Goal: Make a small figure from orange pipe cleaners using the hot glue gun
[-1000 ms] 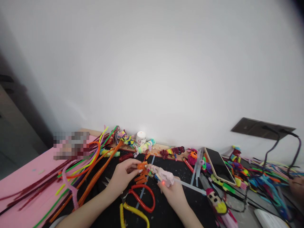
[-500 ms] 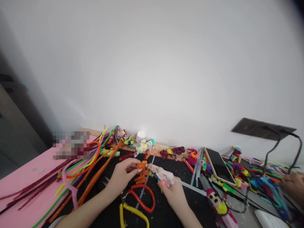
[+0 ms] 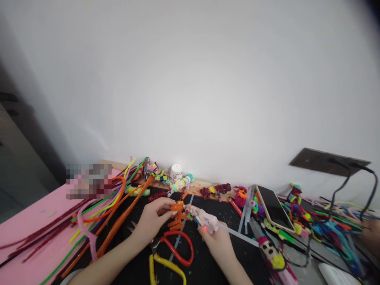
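Observation:
My left hand (image 3: 154, 219) pinches a small orange pipe-cleaner piece (image 3: 177, 206) between thumb and fingertips. Wrapped round a pale pink hot glue gun (image 3: 209, 221) is my right hand (image 3: 219, 242). A red light glows on the gun near my thumb, and a long translucent glue stick (image 3: 240, 236) sticks out of its back. The gun's nozzle points left, close to the orange piece; whether they touch I cannot tell. Loose orange pieces (image 3: 175, 224) lie just below. Nearer to me are scissors with red handles (image 3: 191, 251) and a tool with yellow handles (image 3: 170, 266).
Pipe cleaners (image 3: 118, 221) fan out on the left over a pink surface (image 3: 26, 233). A phone (image 3: 274, 208), a doll (image 3: 271, 253) and tangled pipe cleaners lie to the right. A white cup (image 3: 176, 173) stands by the wall. Another person's blurred hand (image 3: 371, 235) is at the right edge.
The other person's hand has shifted right and slightly down at the edge. My two hands, the orange piece and the glue gun stay almost where they were.

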Tool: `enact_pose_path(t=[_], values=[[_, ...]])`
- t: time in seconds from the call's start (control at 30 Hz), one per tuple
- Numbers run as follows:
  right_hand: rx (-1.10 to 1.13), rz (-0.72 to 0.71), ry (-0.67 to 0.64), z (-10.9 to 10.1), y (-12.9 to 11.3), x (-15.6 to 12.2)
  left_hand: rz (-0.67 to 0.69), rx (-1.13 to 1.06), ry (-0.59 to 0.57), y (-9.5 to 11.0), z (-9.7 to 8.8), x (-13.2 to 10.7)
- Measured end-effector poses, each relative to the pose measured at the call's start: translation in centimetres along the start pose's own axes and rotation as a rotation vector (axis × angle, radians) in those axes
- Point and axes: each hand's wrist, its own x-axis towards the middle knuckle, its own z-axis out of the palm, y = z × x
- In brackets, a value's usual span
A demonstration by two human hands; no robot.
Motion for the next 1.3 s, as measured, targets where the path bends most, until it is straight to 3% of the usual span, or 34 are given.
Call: enact_pose_path(t=[0.23, 0.53, 0.77, 0.9, 1.07, 1.3], values=[[-0.118, -0.005, 0.010, -0.4, 0.6, -0.1, -0.025, -0.029, 0.018, 0.0, 0.0, 0.1], [-0.527, -0.005, 0.060, -2.7, 0.6, 0.1, -0.093, -0.072, 0.074, -0.1, 0.0, 0.2], [-0.629, -0.009, 0.142, -2.0, 1.8, 0.0, -0.104, -0.079, 0.074, -0.2, -0.1, 0.2], [-0.543, -0.147, 0.229, -1.7, 1.3, 0.0, -0.115, -0.090, 0.072, -0.1, 0.0, 0.2], [-0.444, -0.347, 0.151, -0.1, -0.7, -0.1, -0.121, -0.094, 0.078, 0.1, 0.2, 0.2], [-0.539, -0.372, 0.063, 2.4, -1.1, 0.4, -0.107, -0.095, 0.078, -0.1, 0.3, 0.3]])
